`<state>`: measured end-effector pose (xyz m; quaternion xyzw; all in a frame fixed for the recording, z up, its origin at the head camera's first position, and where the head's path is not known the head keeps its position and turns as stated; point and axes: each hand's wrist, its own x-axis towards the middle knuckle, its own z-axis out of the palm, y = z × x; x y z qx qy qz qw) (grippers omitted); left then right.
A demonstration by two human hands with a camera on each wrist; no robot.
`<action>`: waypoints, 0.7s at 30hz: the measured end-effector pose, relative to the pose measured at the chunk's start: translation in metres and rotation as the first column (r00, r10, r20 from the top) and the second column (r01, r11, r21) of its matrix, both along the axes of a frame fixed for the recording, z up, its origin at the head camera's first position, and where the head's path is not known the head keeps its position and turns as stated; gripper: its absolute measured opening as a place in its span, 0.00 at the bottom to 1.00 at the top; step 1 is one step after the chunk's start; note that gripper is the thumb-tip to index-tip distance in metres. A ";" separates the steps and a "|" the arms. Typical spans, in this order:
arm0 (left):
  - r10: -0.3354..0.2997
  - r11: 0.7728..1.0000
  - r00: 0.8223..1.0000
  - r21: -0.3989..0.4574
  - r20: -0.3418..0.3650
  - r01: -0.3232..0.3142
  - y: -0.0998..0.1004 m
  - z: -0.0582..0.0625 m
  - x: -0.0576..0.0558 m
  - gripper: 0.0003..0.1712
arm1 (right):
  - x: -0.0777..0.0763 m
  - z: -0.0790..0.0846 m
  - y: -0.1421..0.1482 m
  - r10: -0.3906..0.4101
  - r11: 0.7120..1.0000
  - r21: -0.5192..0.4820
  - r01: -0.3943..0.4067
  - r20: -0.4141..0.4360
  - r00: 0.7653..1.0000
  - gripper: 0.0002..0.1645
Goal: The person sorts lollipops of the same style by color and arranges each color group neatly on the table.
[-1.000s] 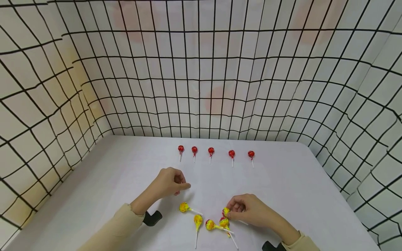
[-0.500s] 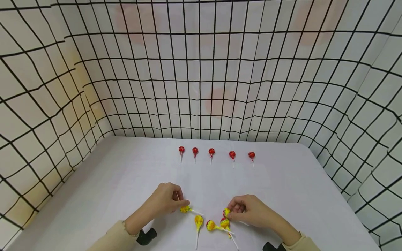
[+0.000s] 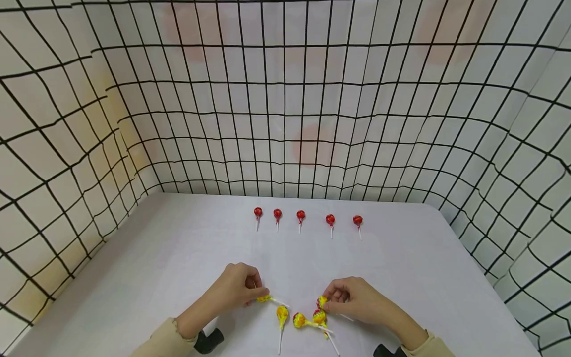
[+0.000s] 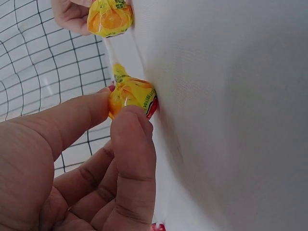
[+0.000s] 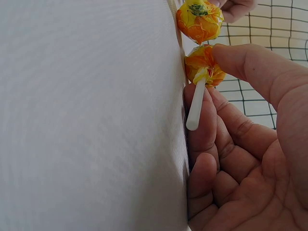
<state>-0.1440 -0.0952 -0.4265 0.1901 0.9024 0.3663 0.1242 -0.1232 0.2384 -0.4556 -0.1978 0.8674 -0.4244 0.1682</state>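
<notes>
My left hand (image 3: 235, 286) pinches the round head of a yellow lollipop (image 4: 134, 92) between thumb and a finger; its white stick points right. On the right, my other hand (image 3: 357, 298) has thumb and fingers on the head of another yellow lollipop (image 5: 199, 62), whose stick shows in the right wrist view. Between the hands lie more yellow lollipops: one (image 3: 282, 313) with its stick toward me, a second (image 3: 299, 321) with its stick to the right, and a third (image 3: 318, 317) touching or very near the right-held one. Sticks overlap there, so their number is unclear.
Several red lollipops stretch in a row across the far part of the white table (image 3: 192, 238), from one at the left (image 3: 257, 212) to one at the right (image 3: 358, 220). A black wire grid (image 3: 285, 114) over white sheeting surrounds the back and sides.
My left hand has come down toward me onto the leftmost yellow lollipop and now pinches its head. The right hand stays at its lollipop, and the red row is unmoved.
</notes>
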 end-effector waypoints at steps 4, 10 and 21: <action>-0.001 1.000 1.000 0.009 0.001 0.001 -0.001 -0.001 -0.001 0.14 | 0.000 0.001 0.000 0.002 1.000 -0.003 -0.002 0.001 1.000 0.10; 0.000 1.000 1.000 0.020 0.019 -0.001 -0.002 -0.002 -0.002 0.13 | 0.000 0.001 0.000 0.006 1.000 -0.002 -0.006 -0.003 1.000 0.10; 0.010 0.999 1.000 0.034 0.008 -0.011 -0.002 -0.004 -0.003 0.13 | -0.001 0.001 0.001 0.010 1.000 -0.008 -0.010 -0.003 1.000 0.11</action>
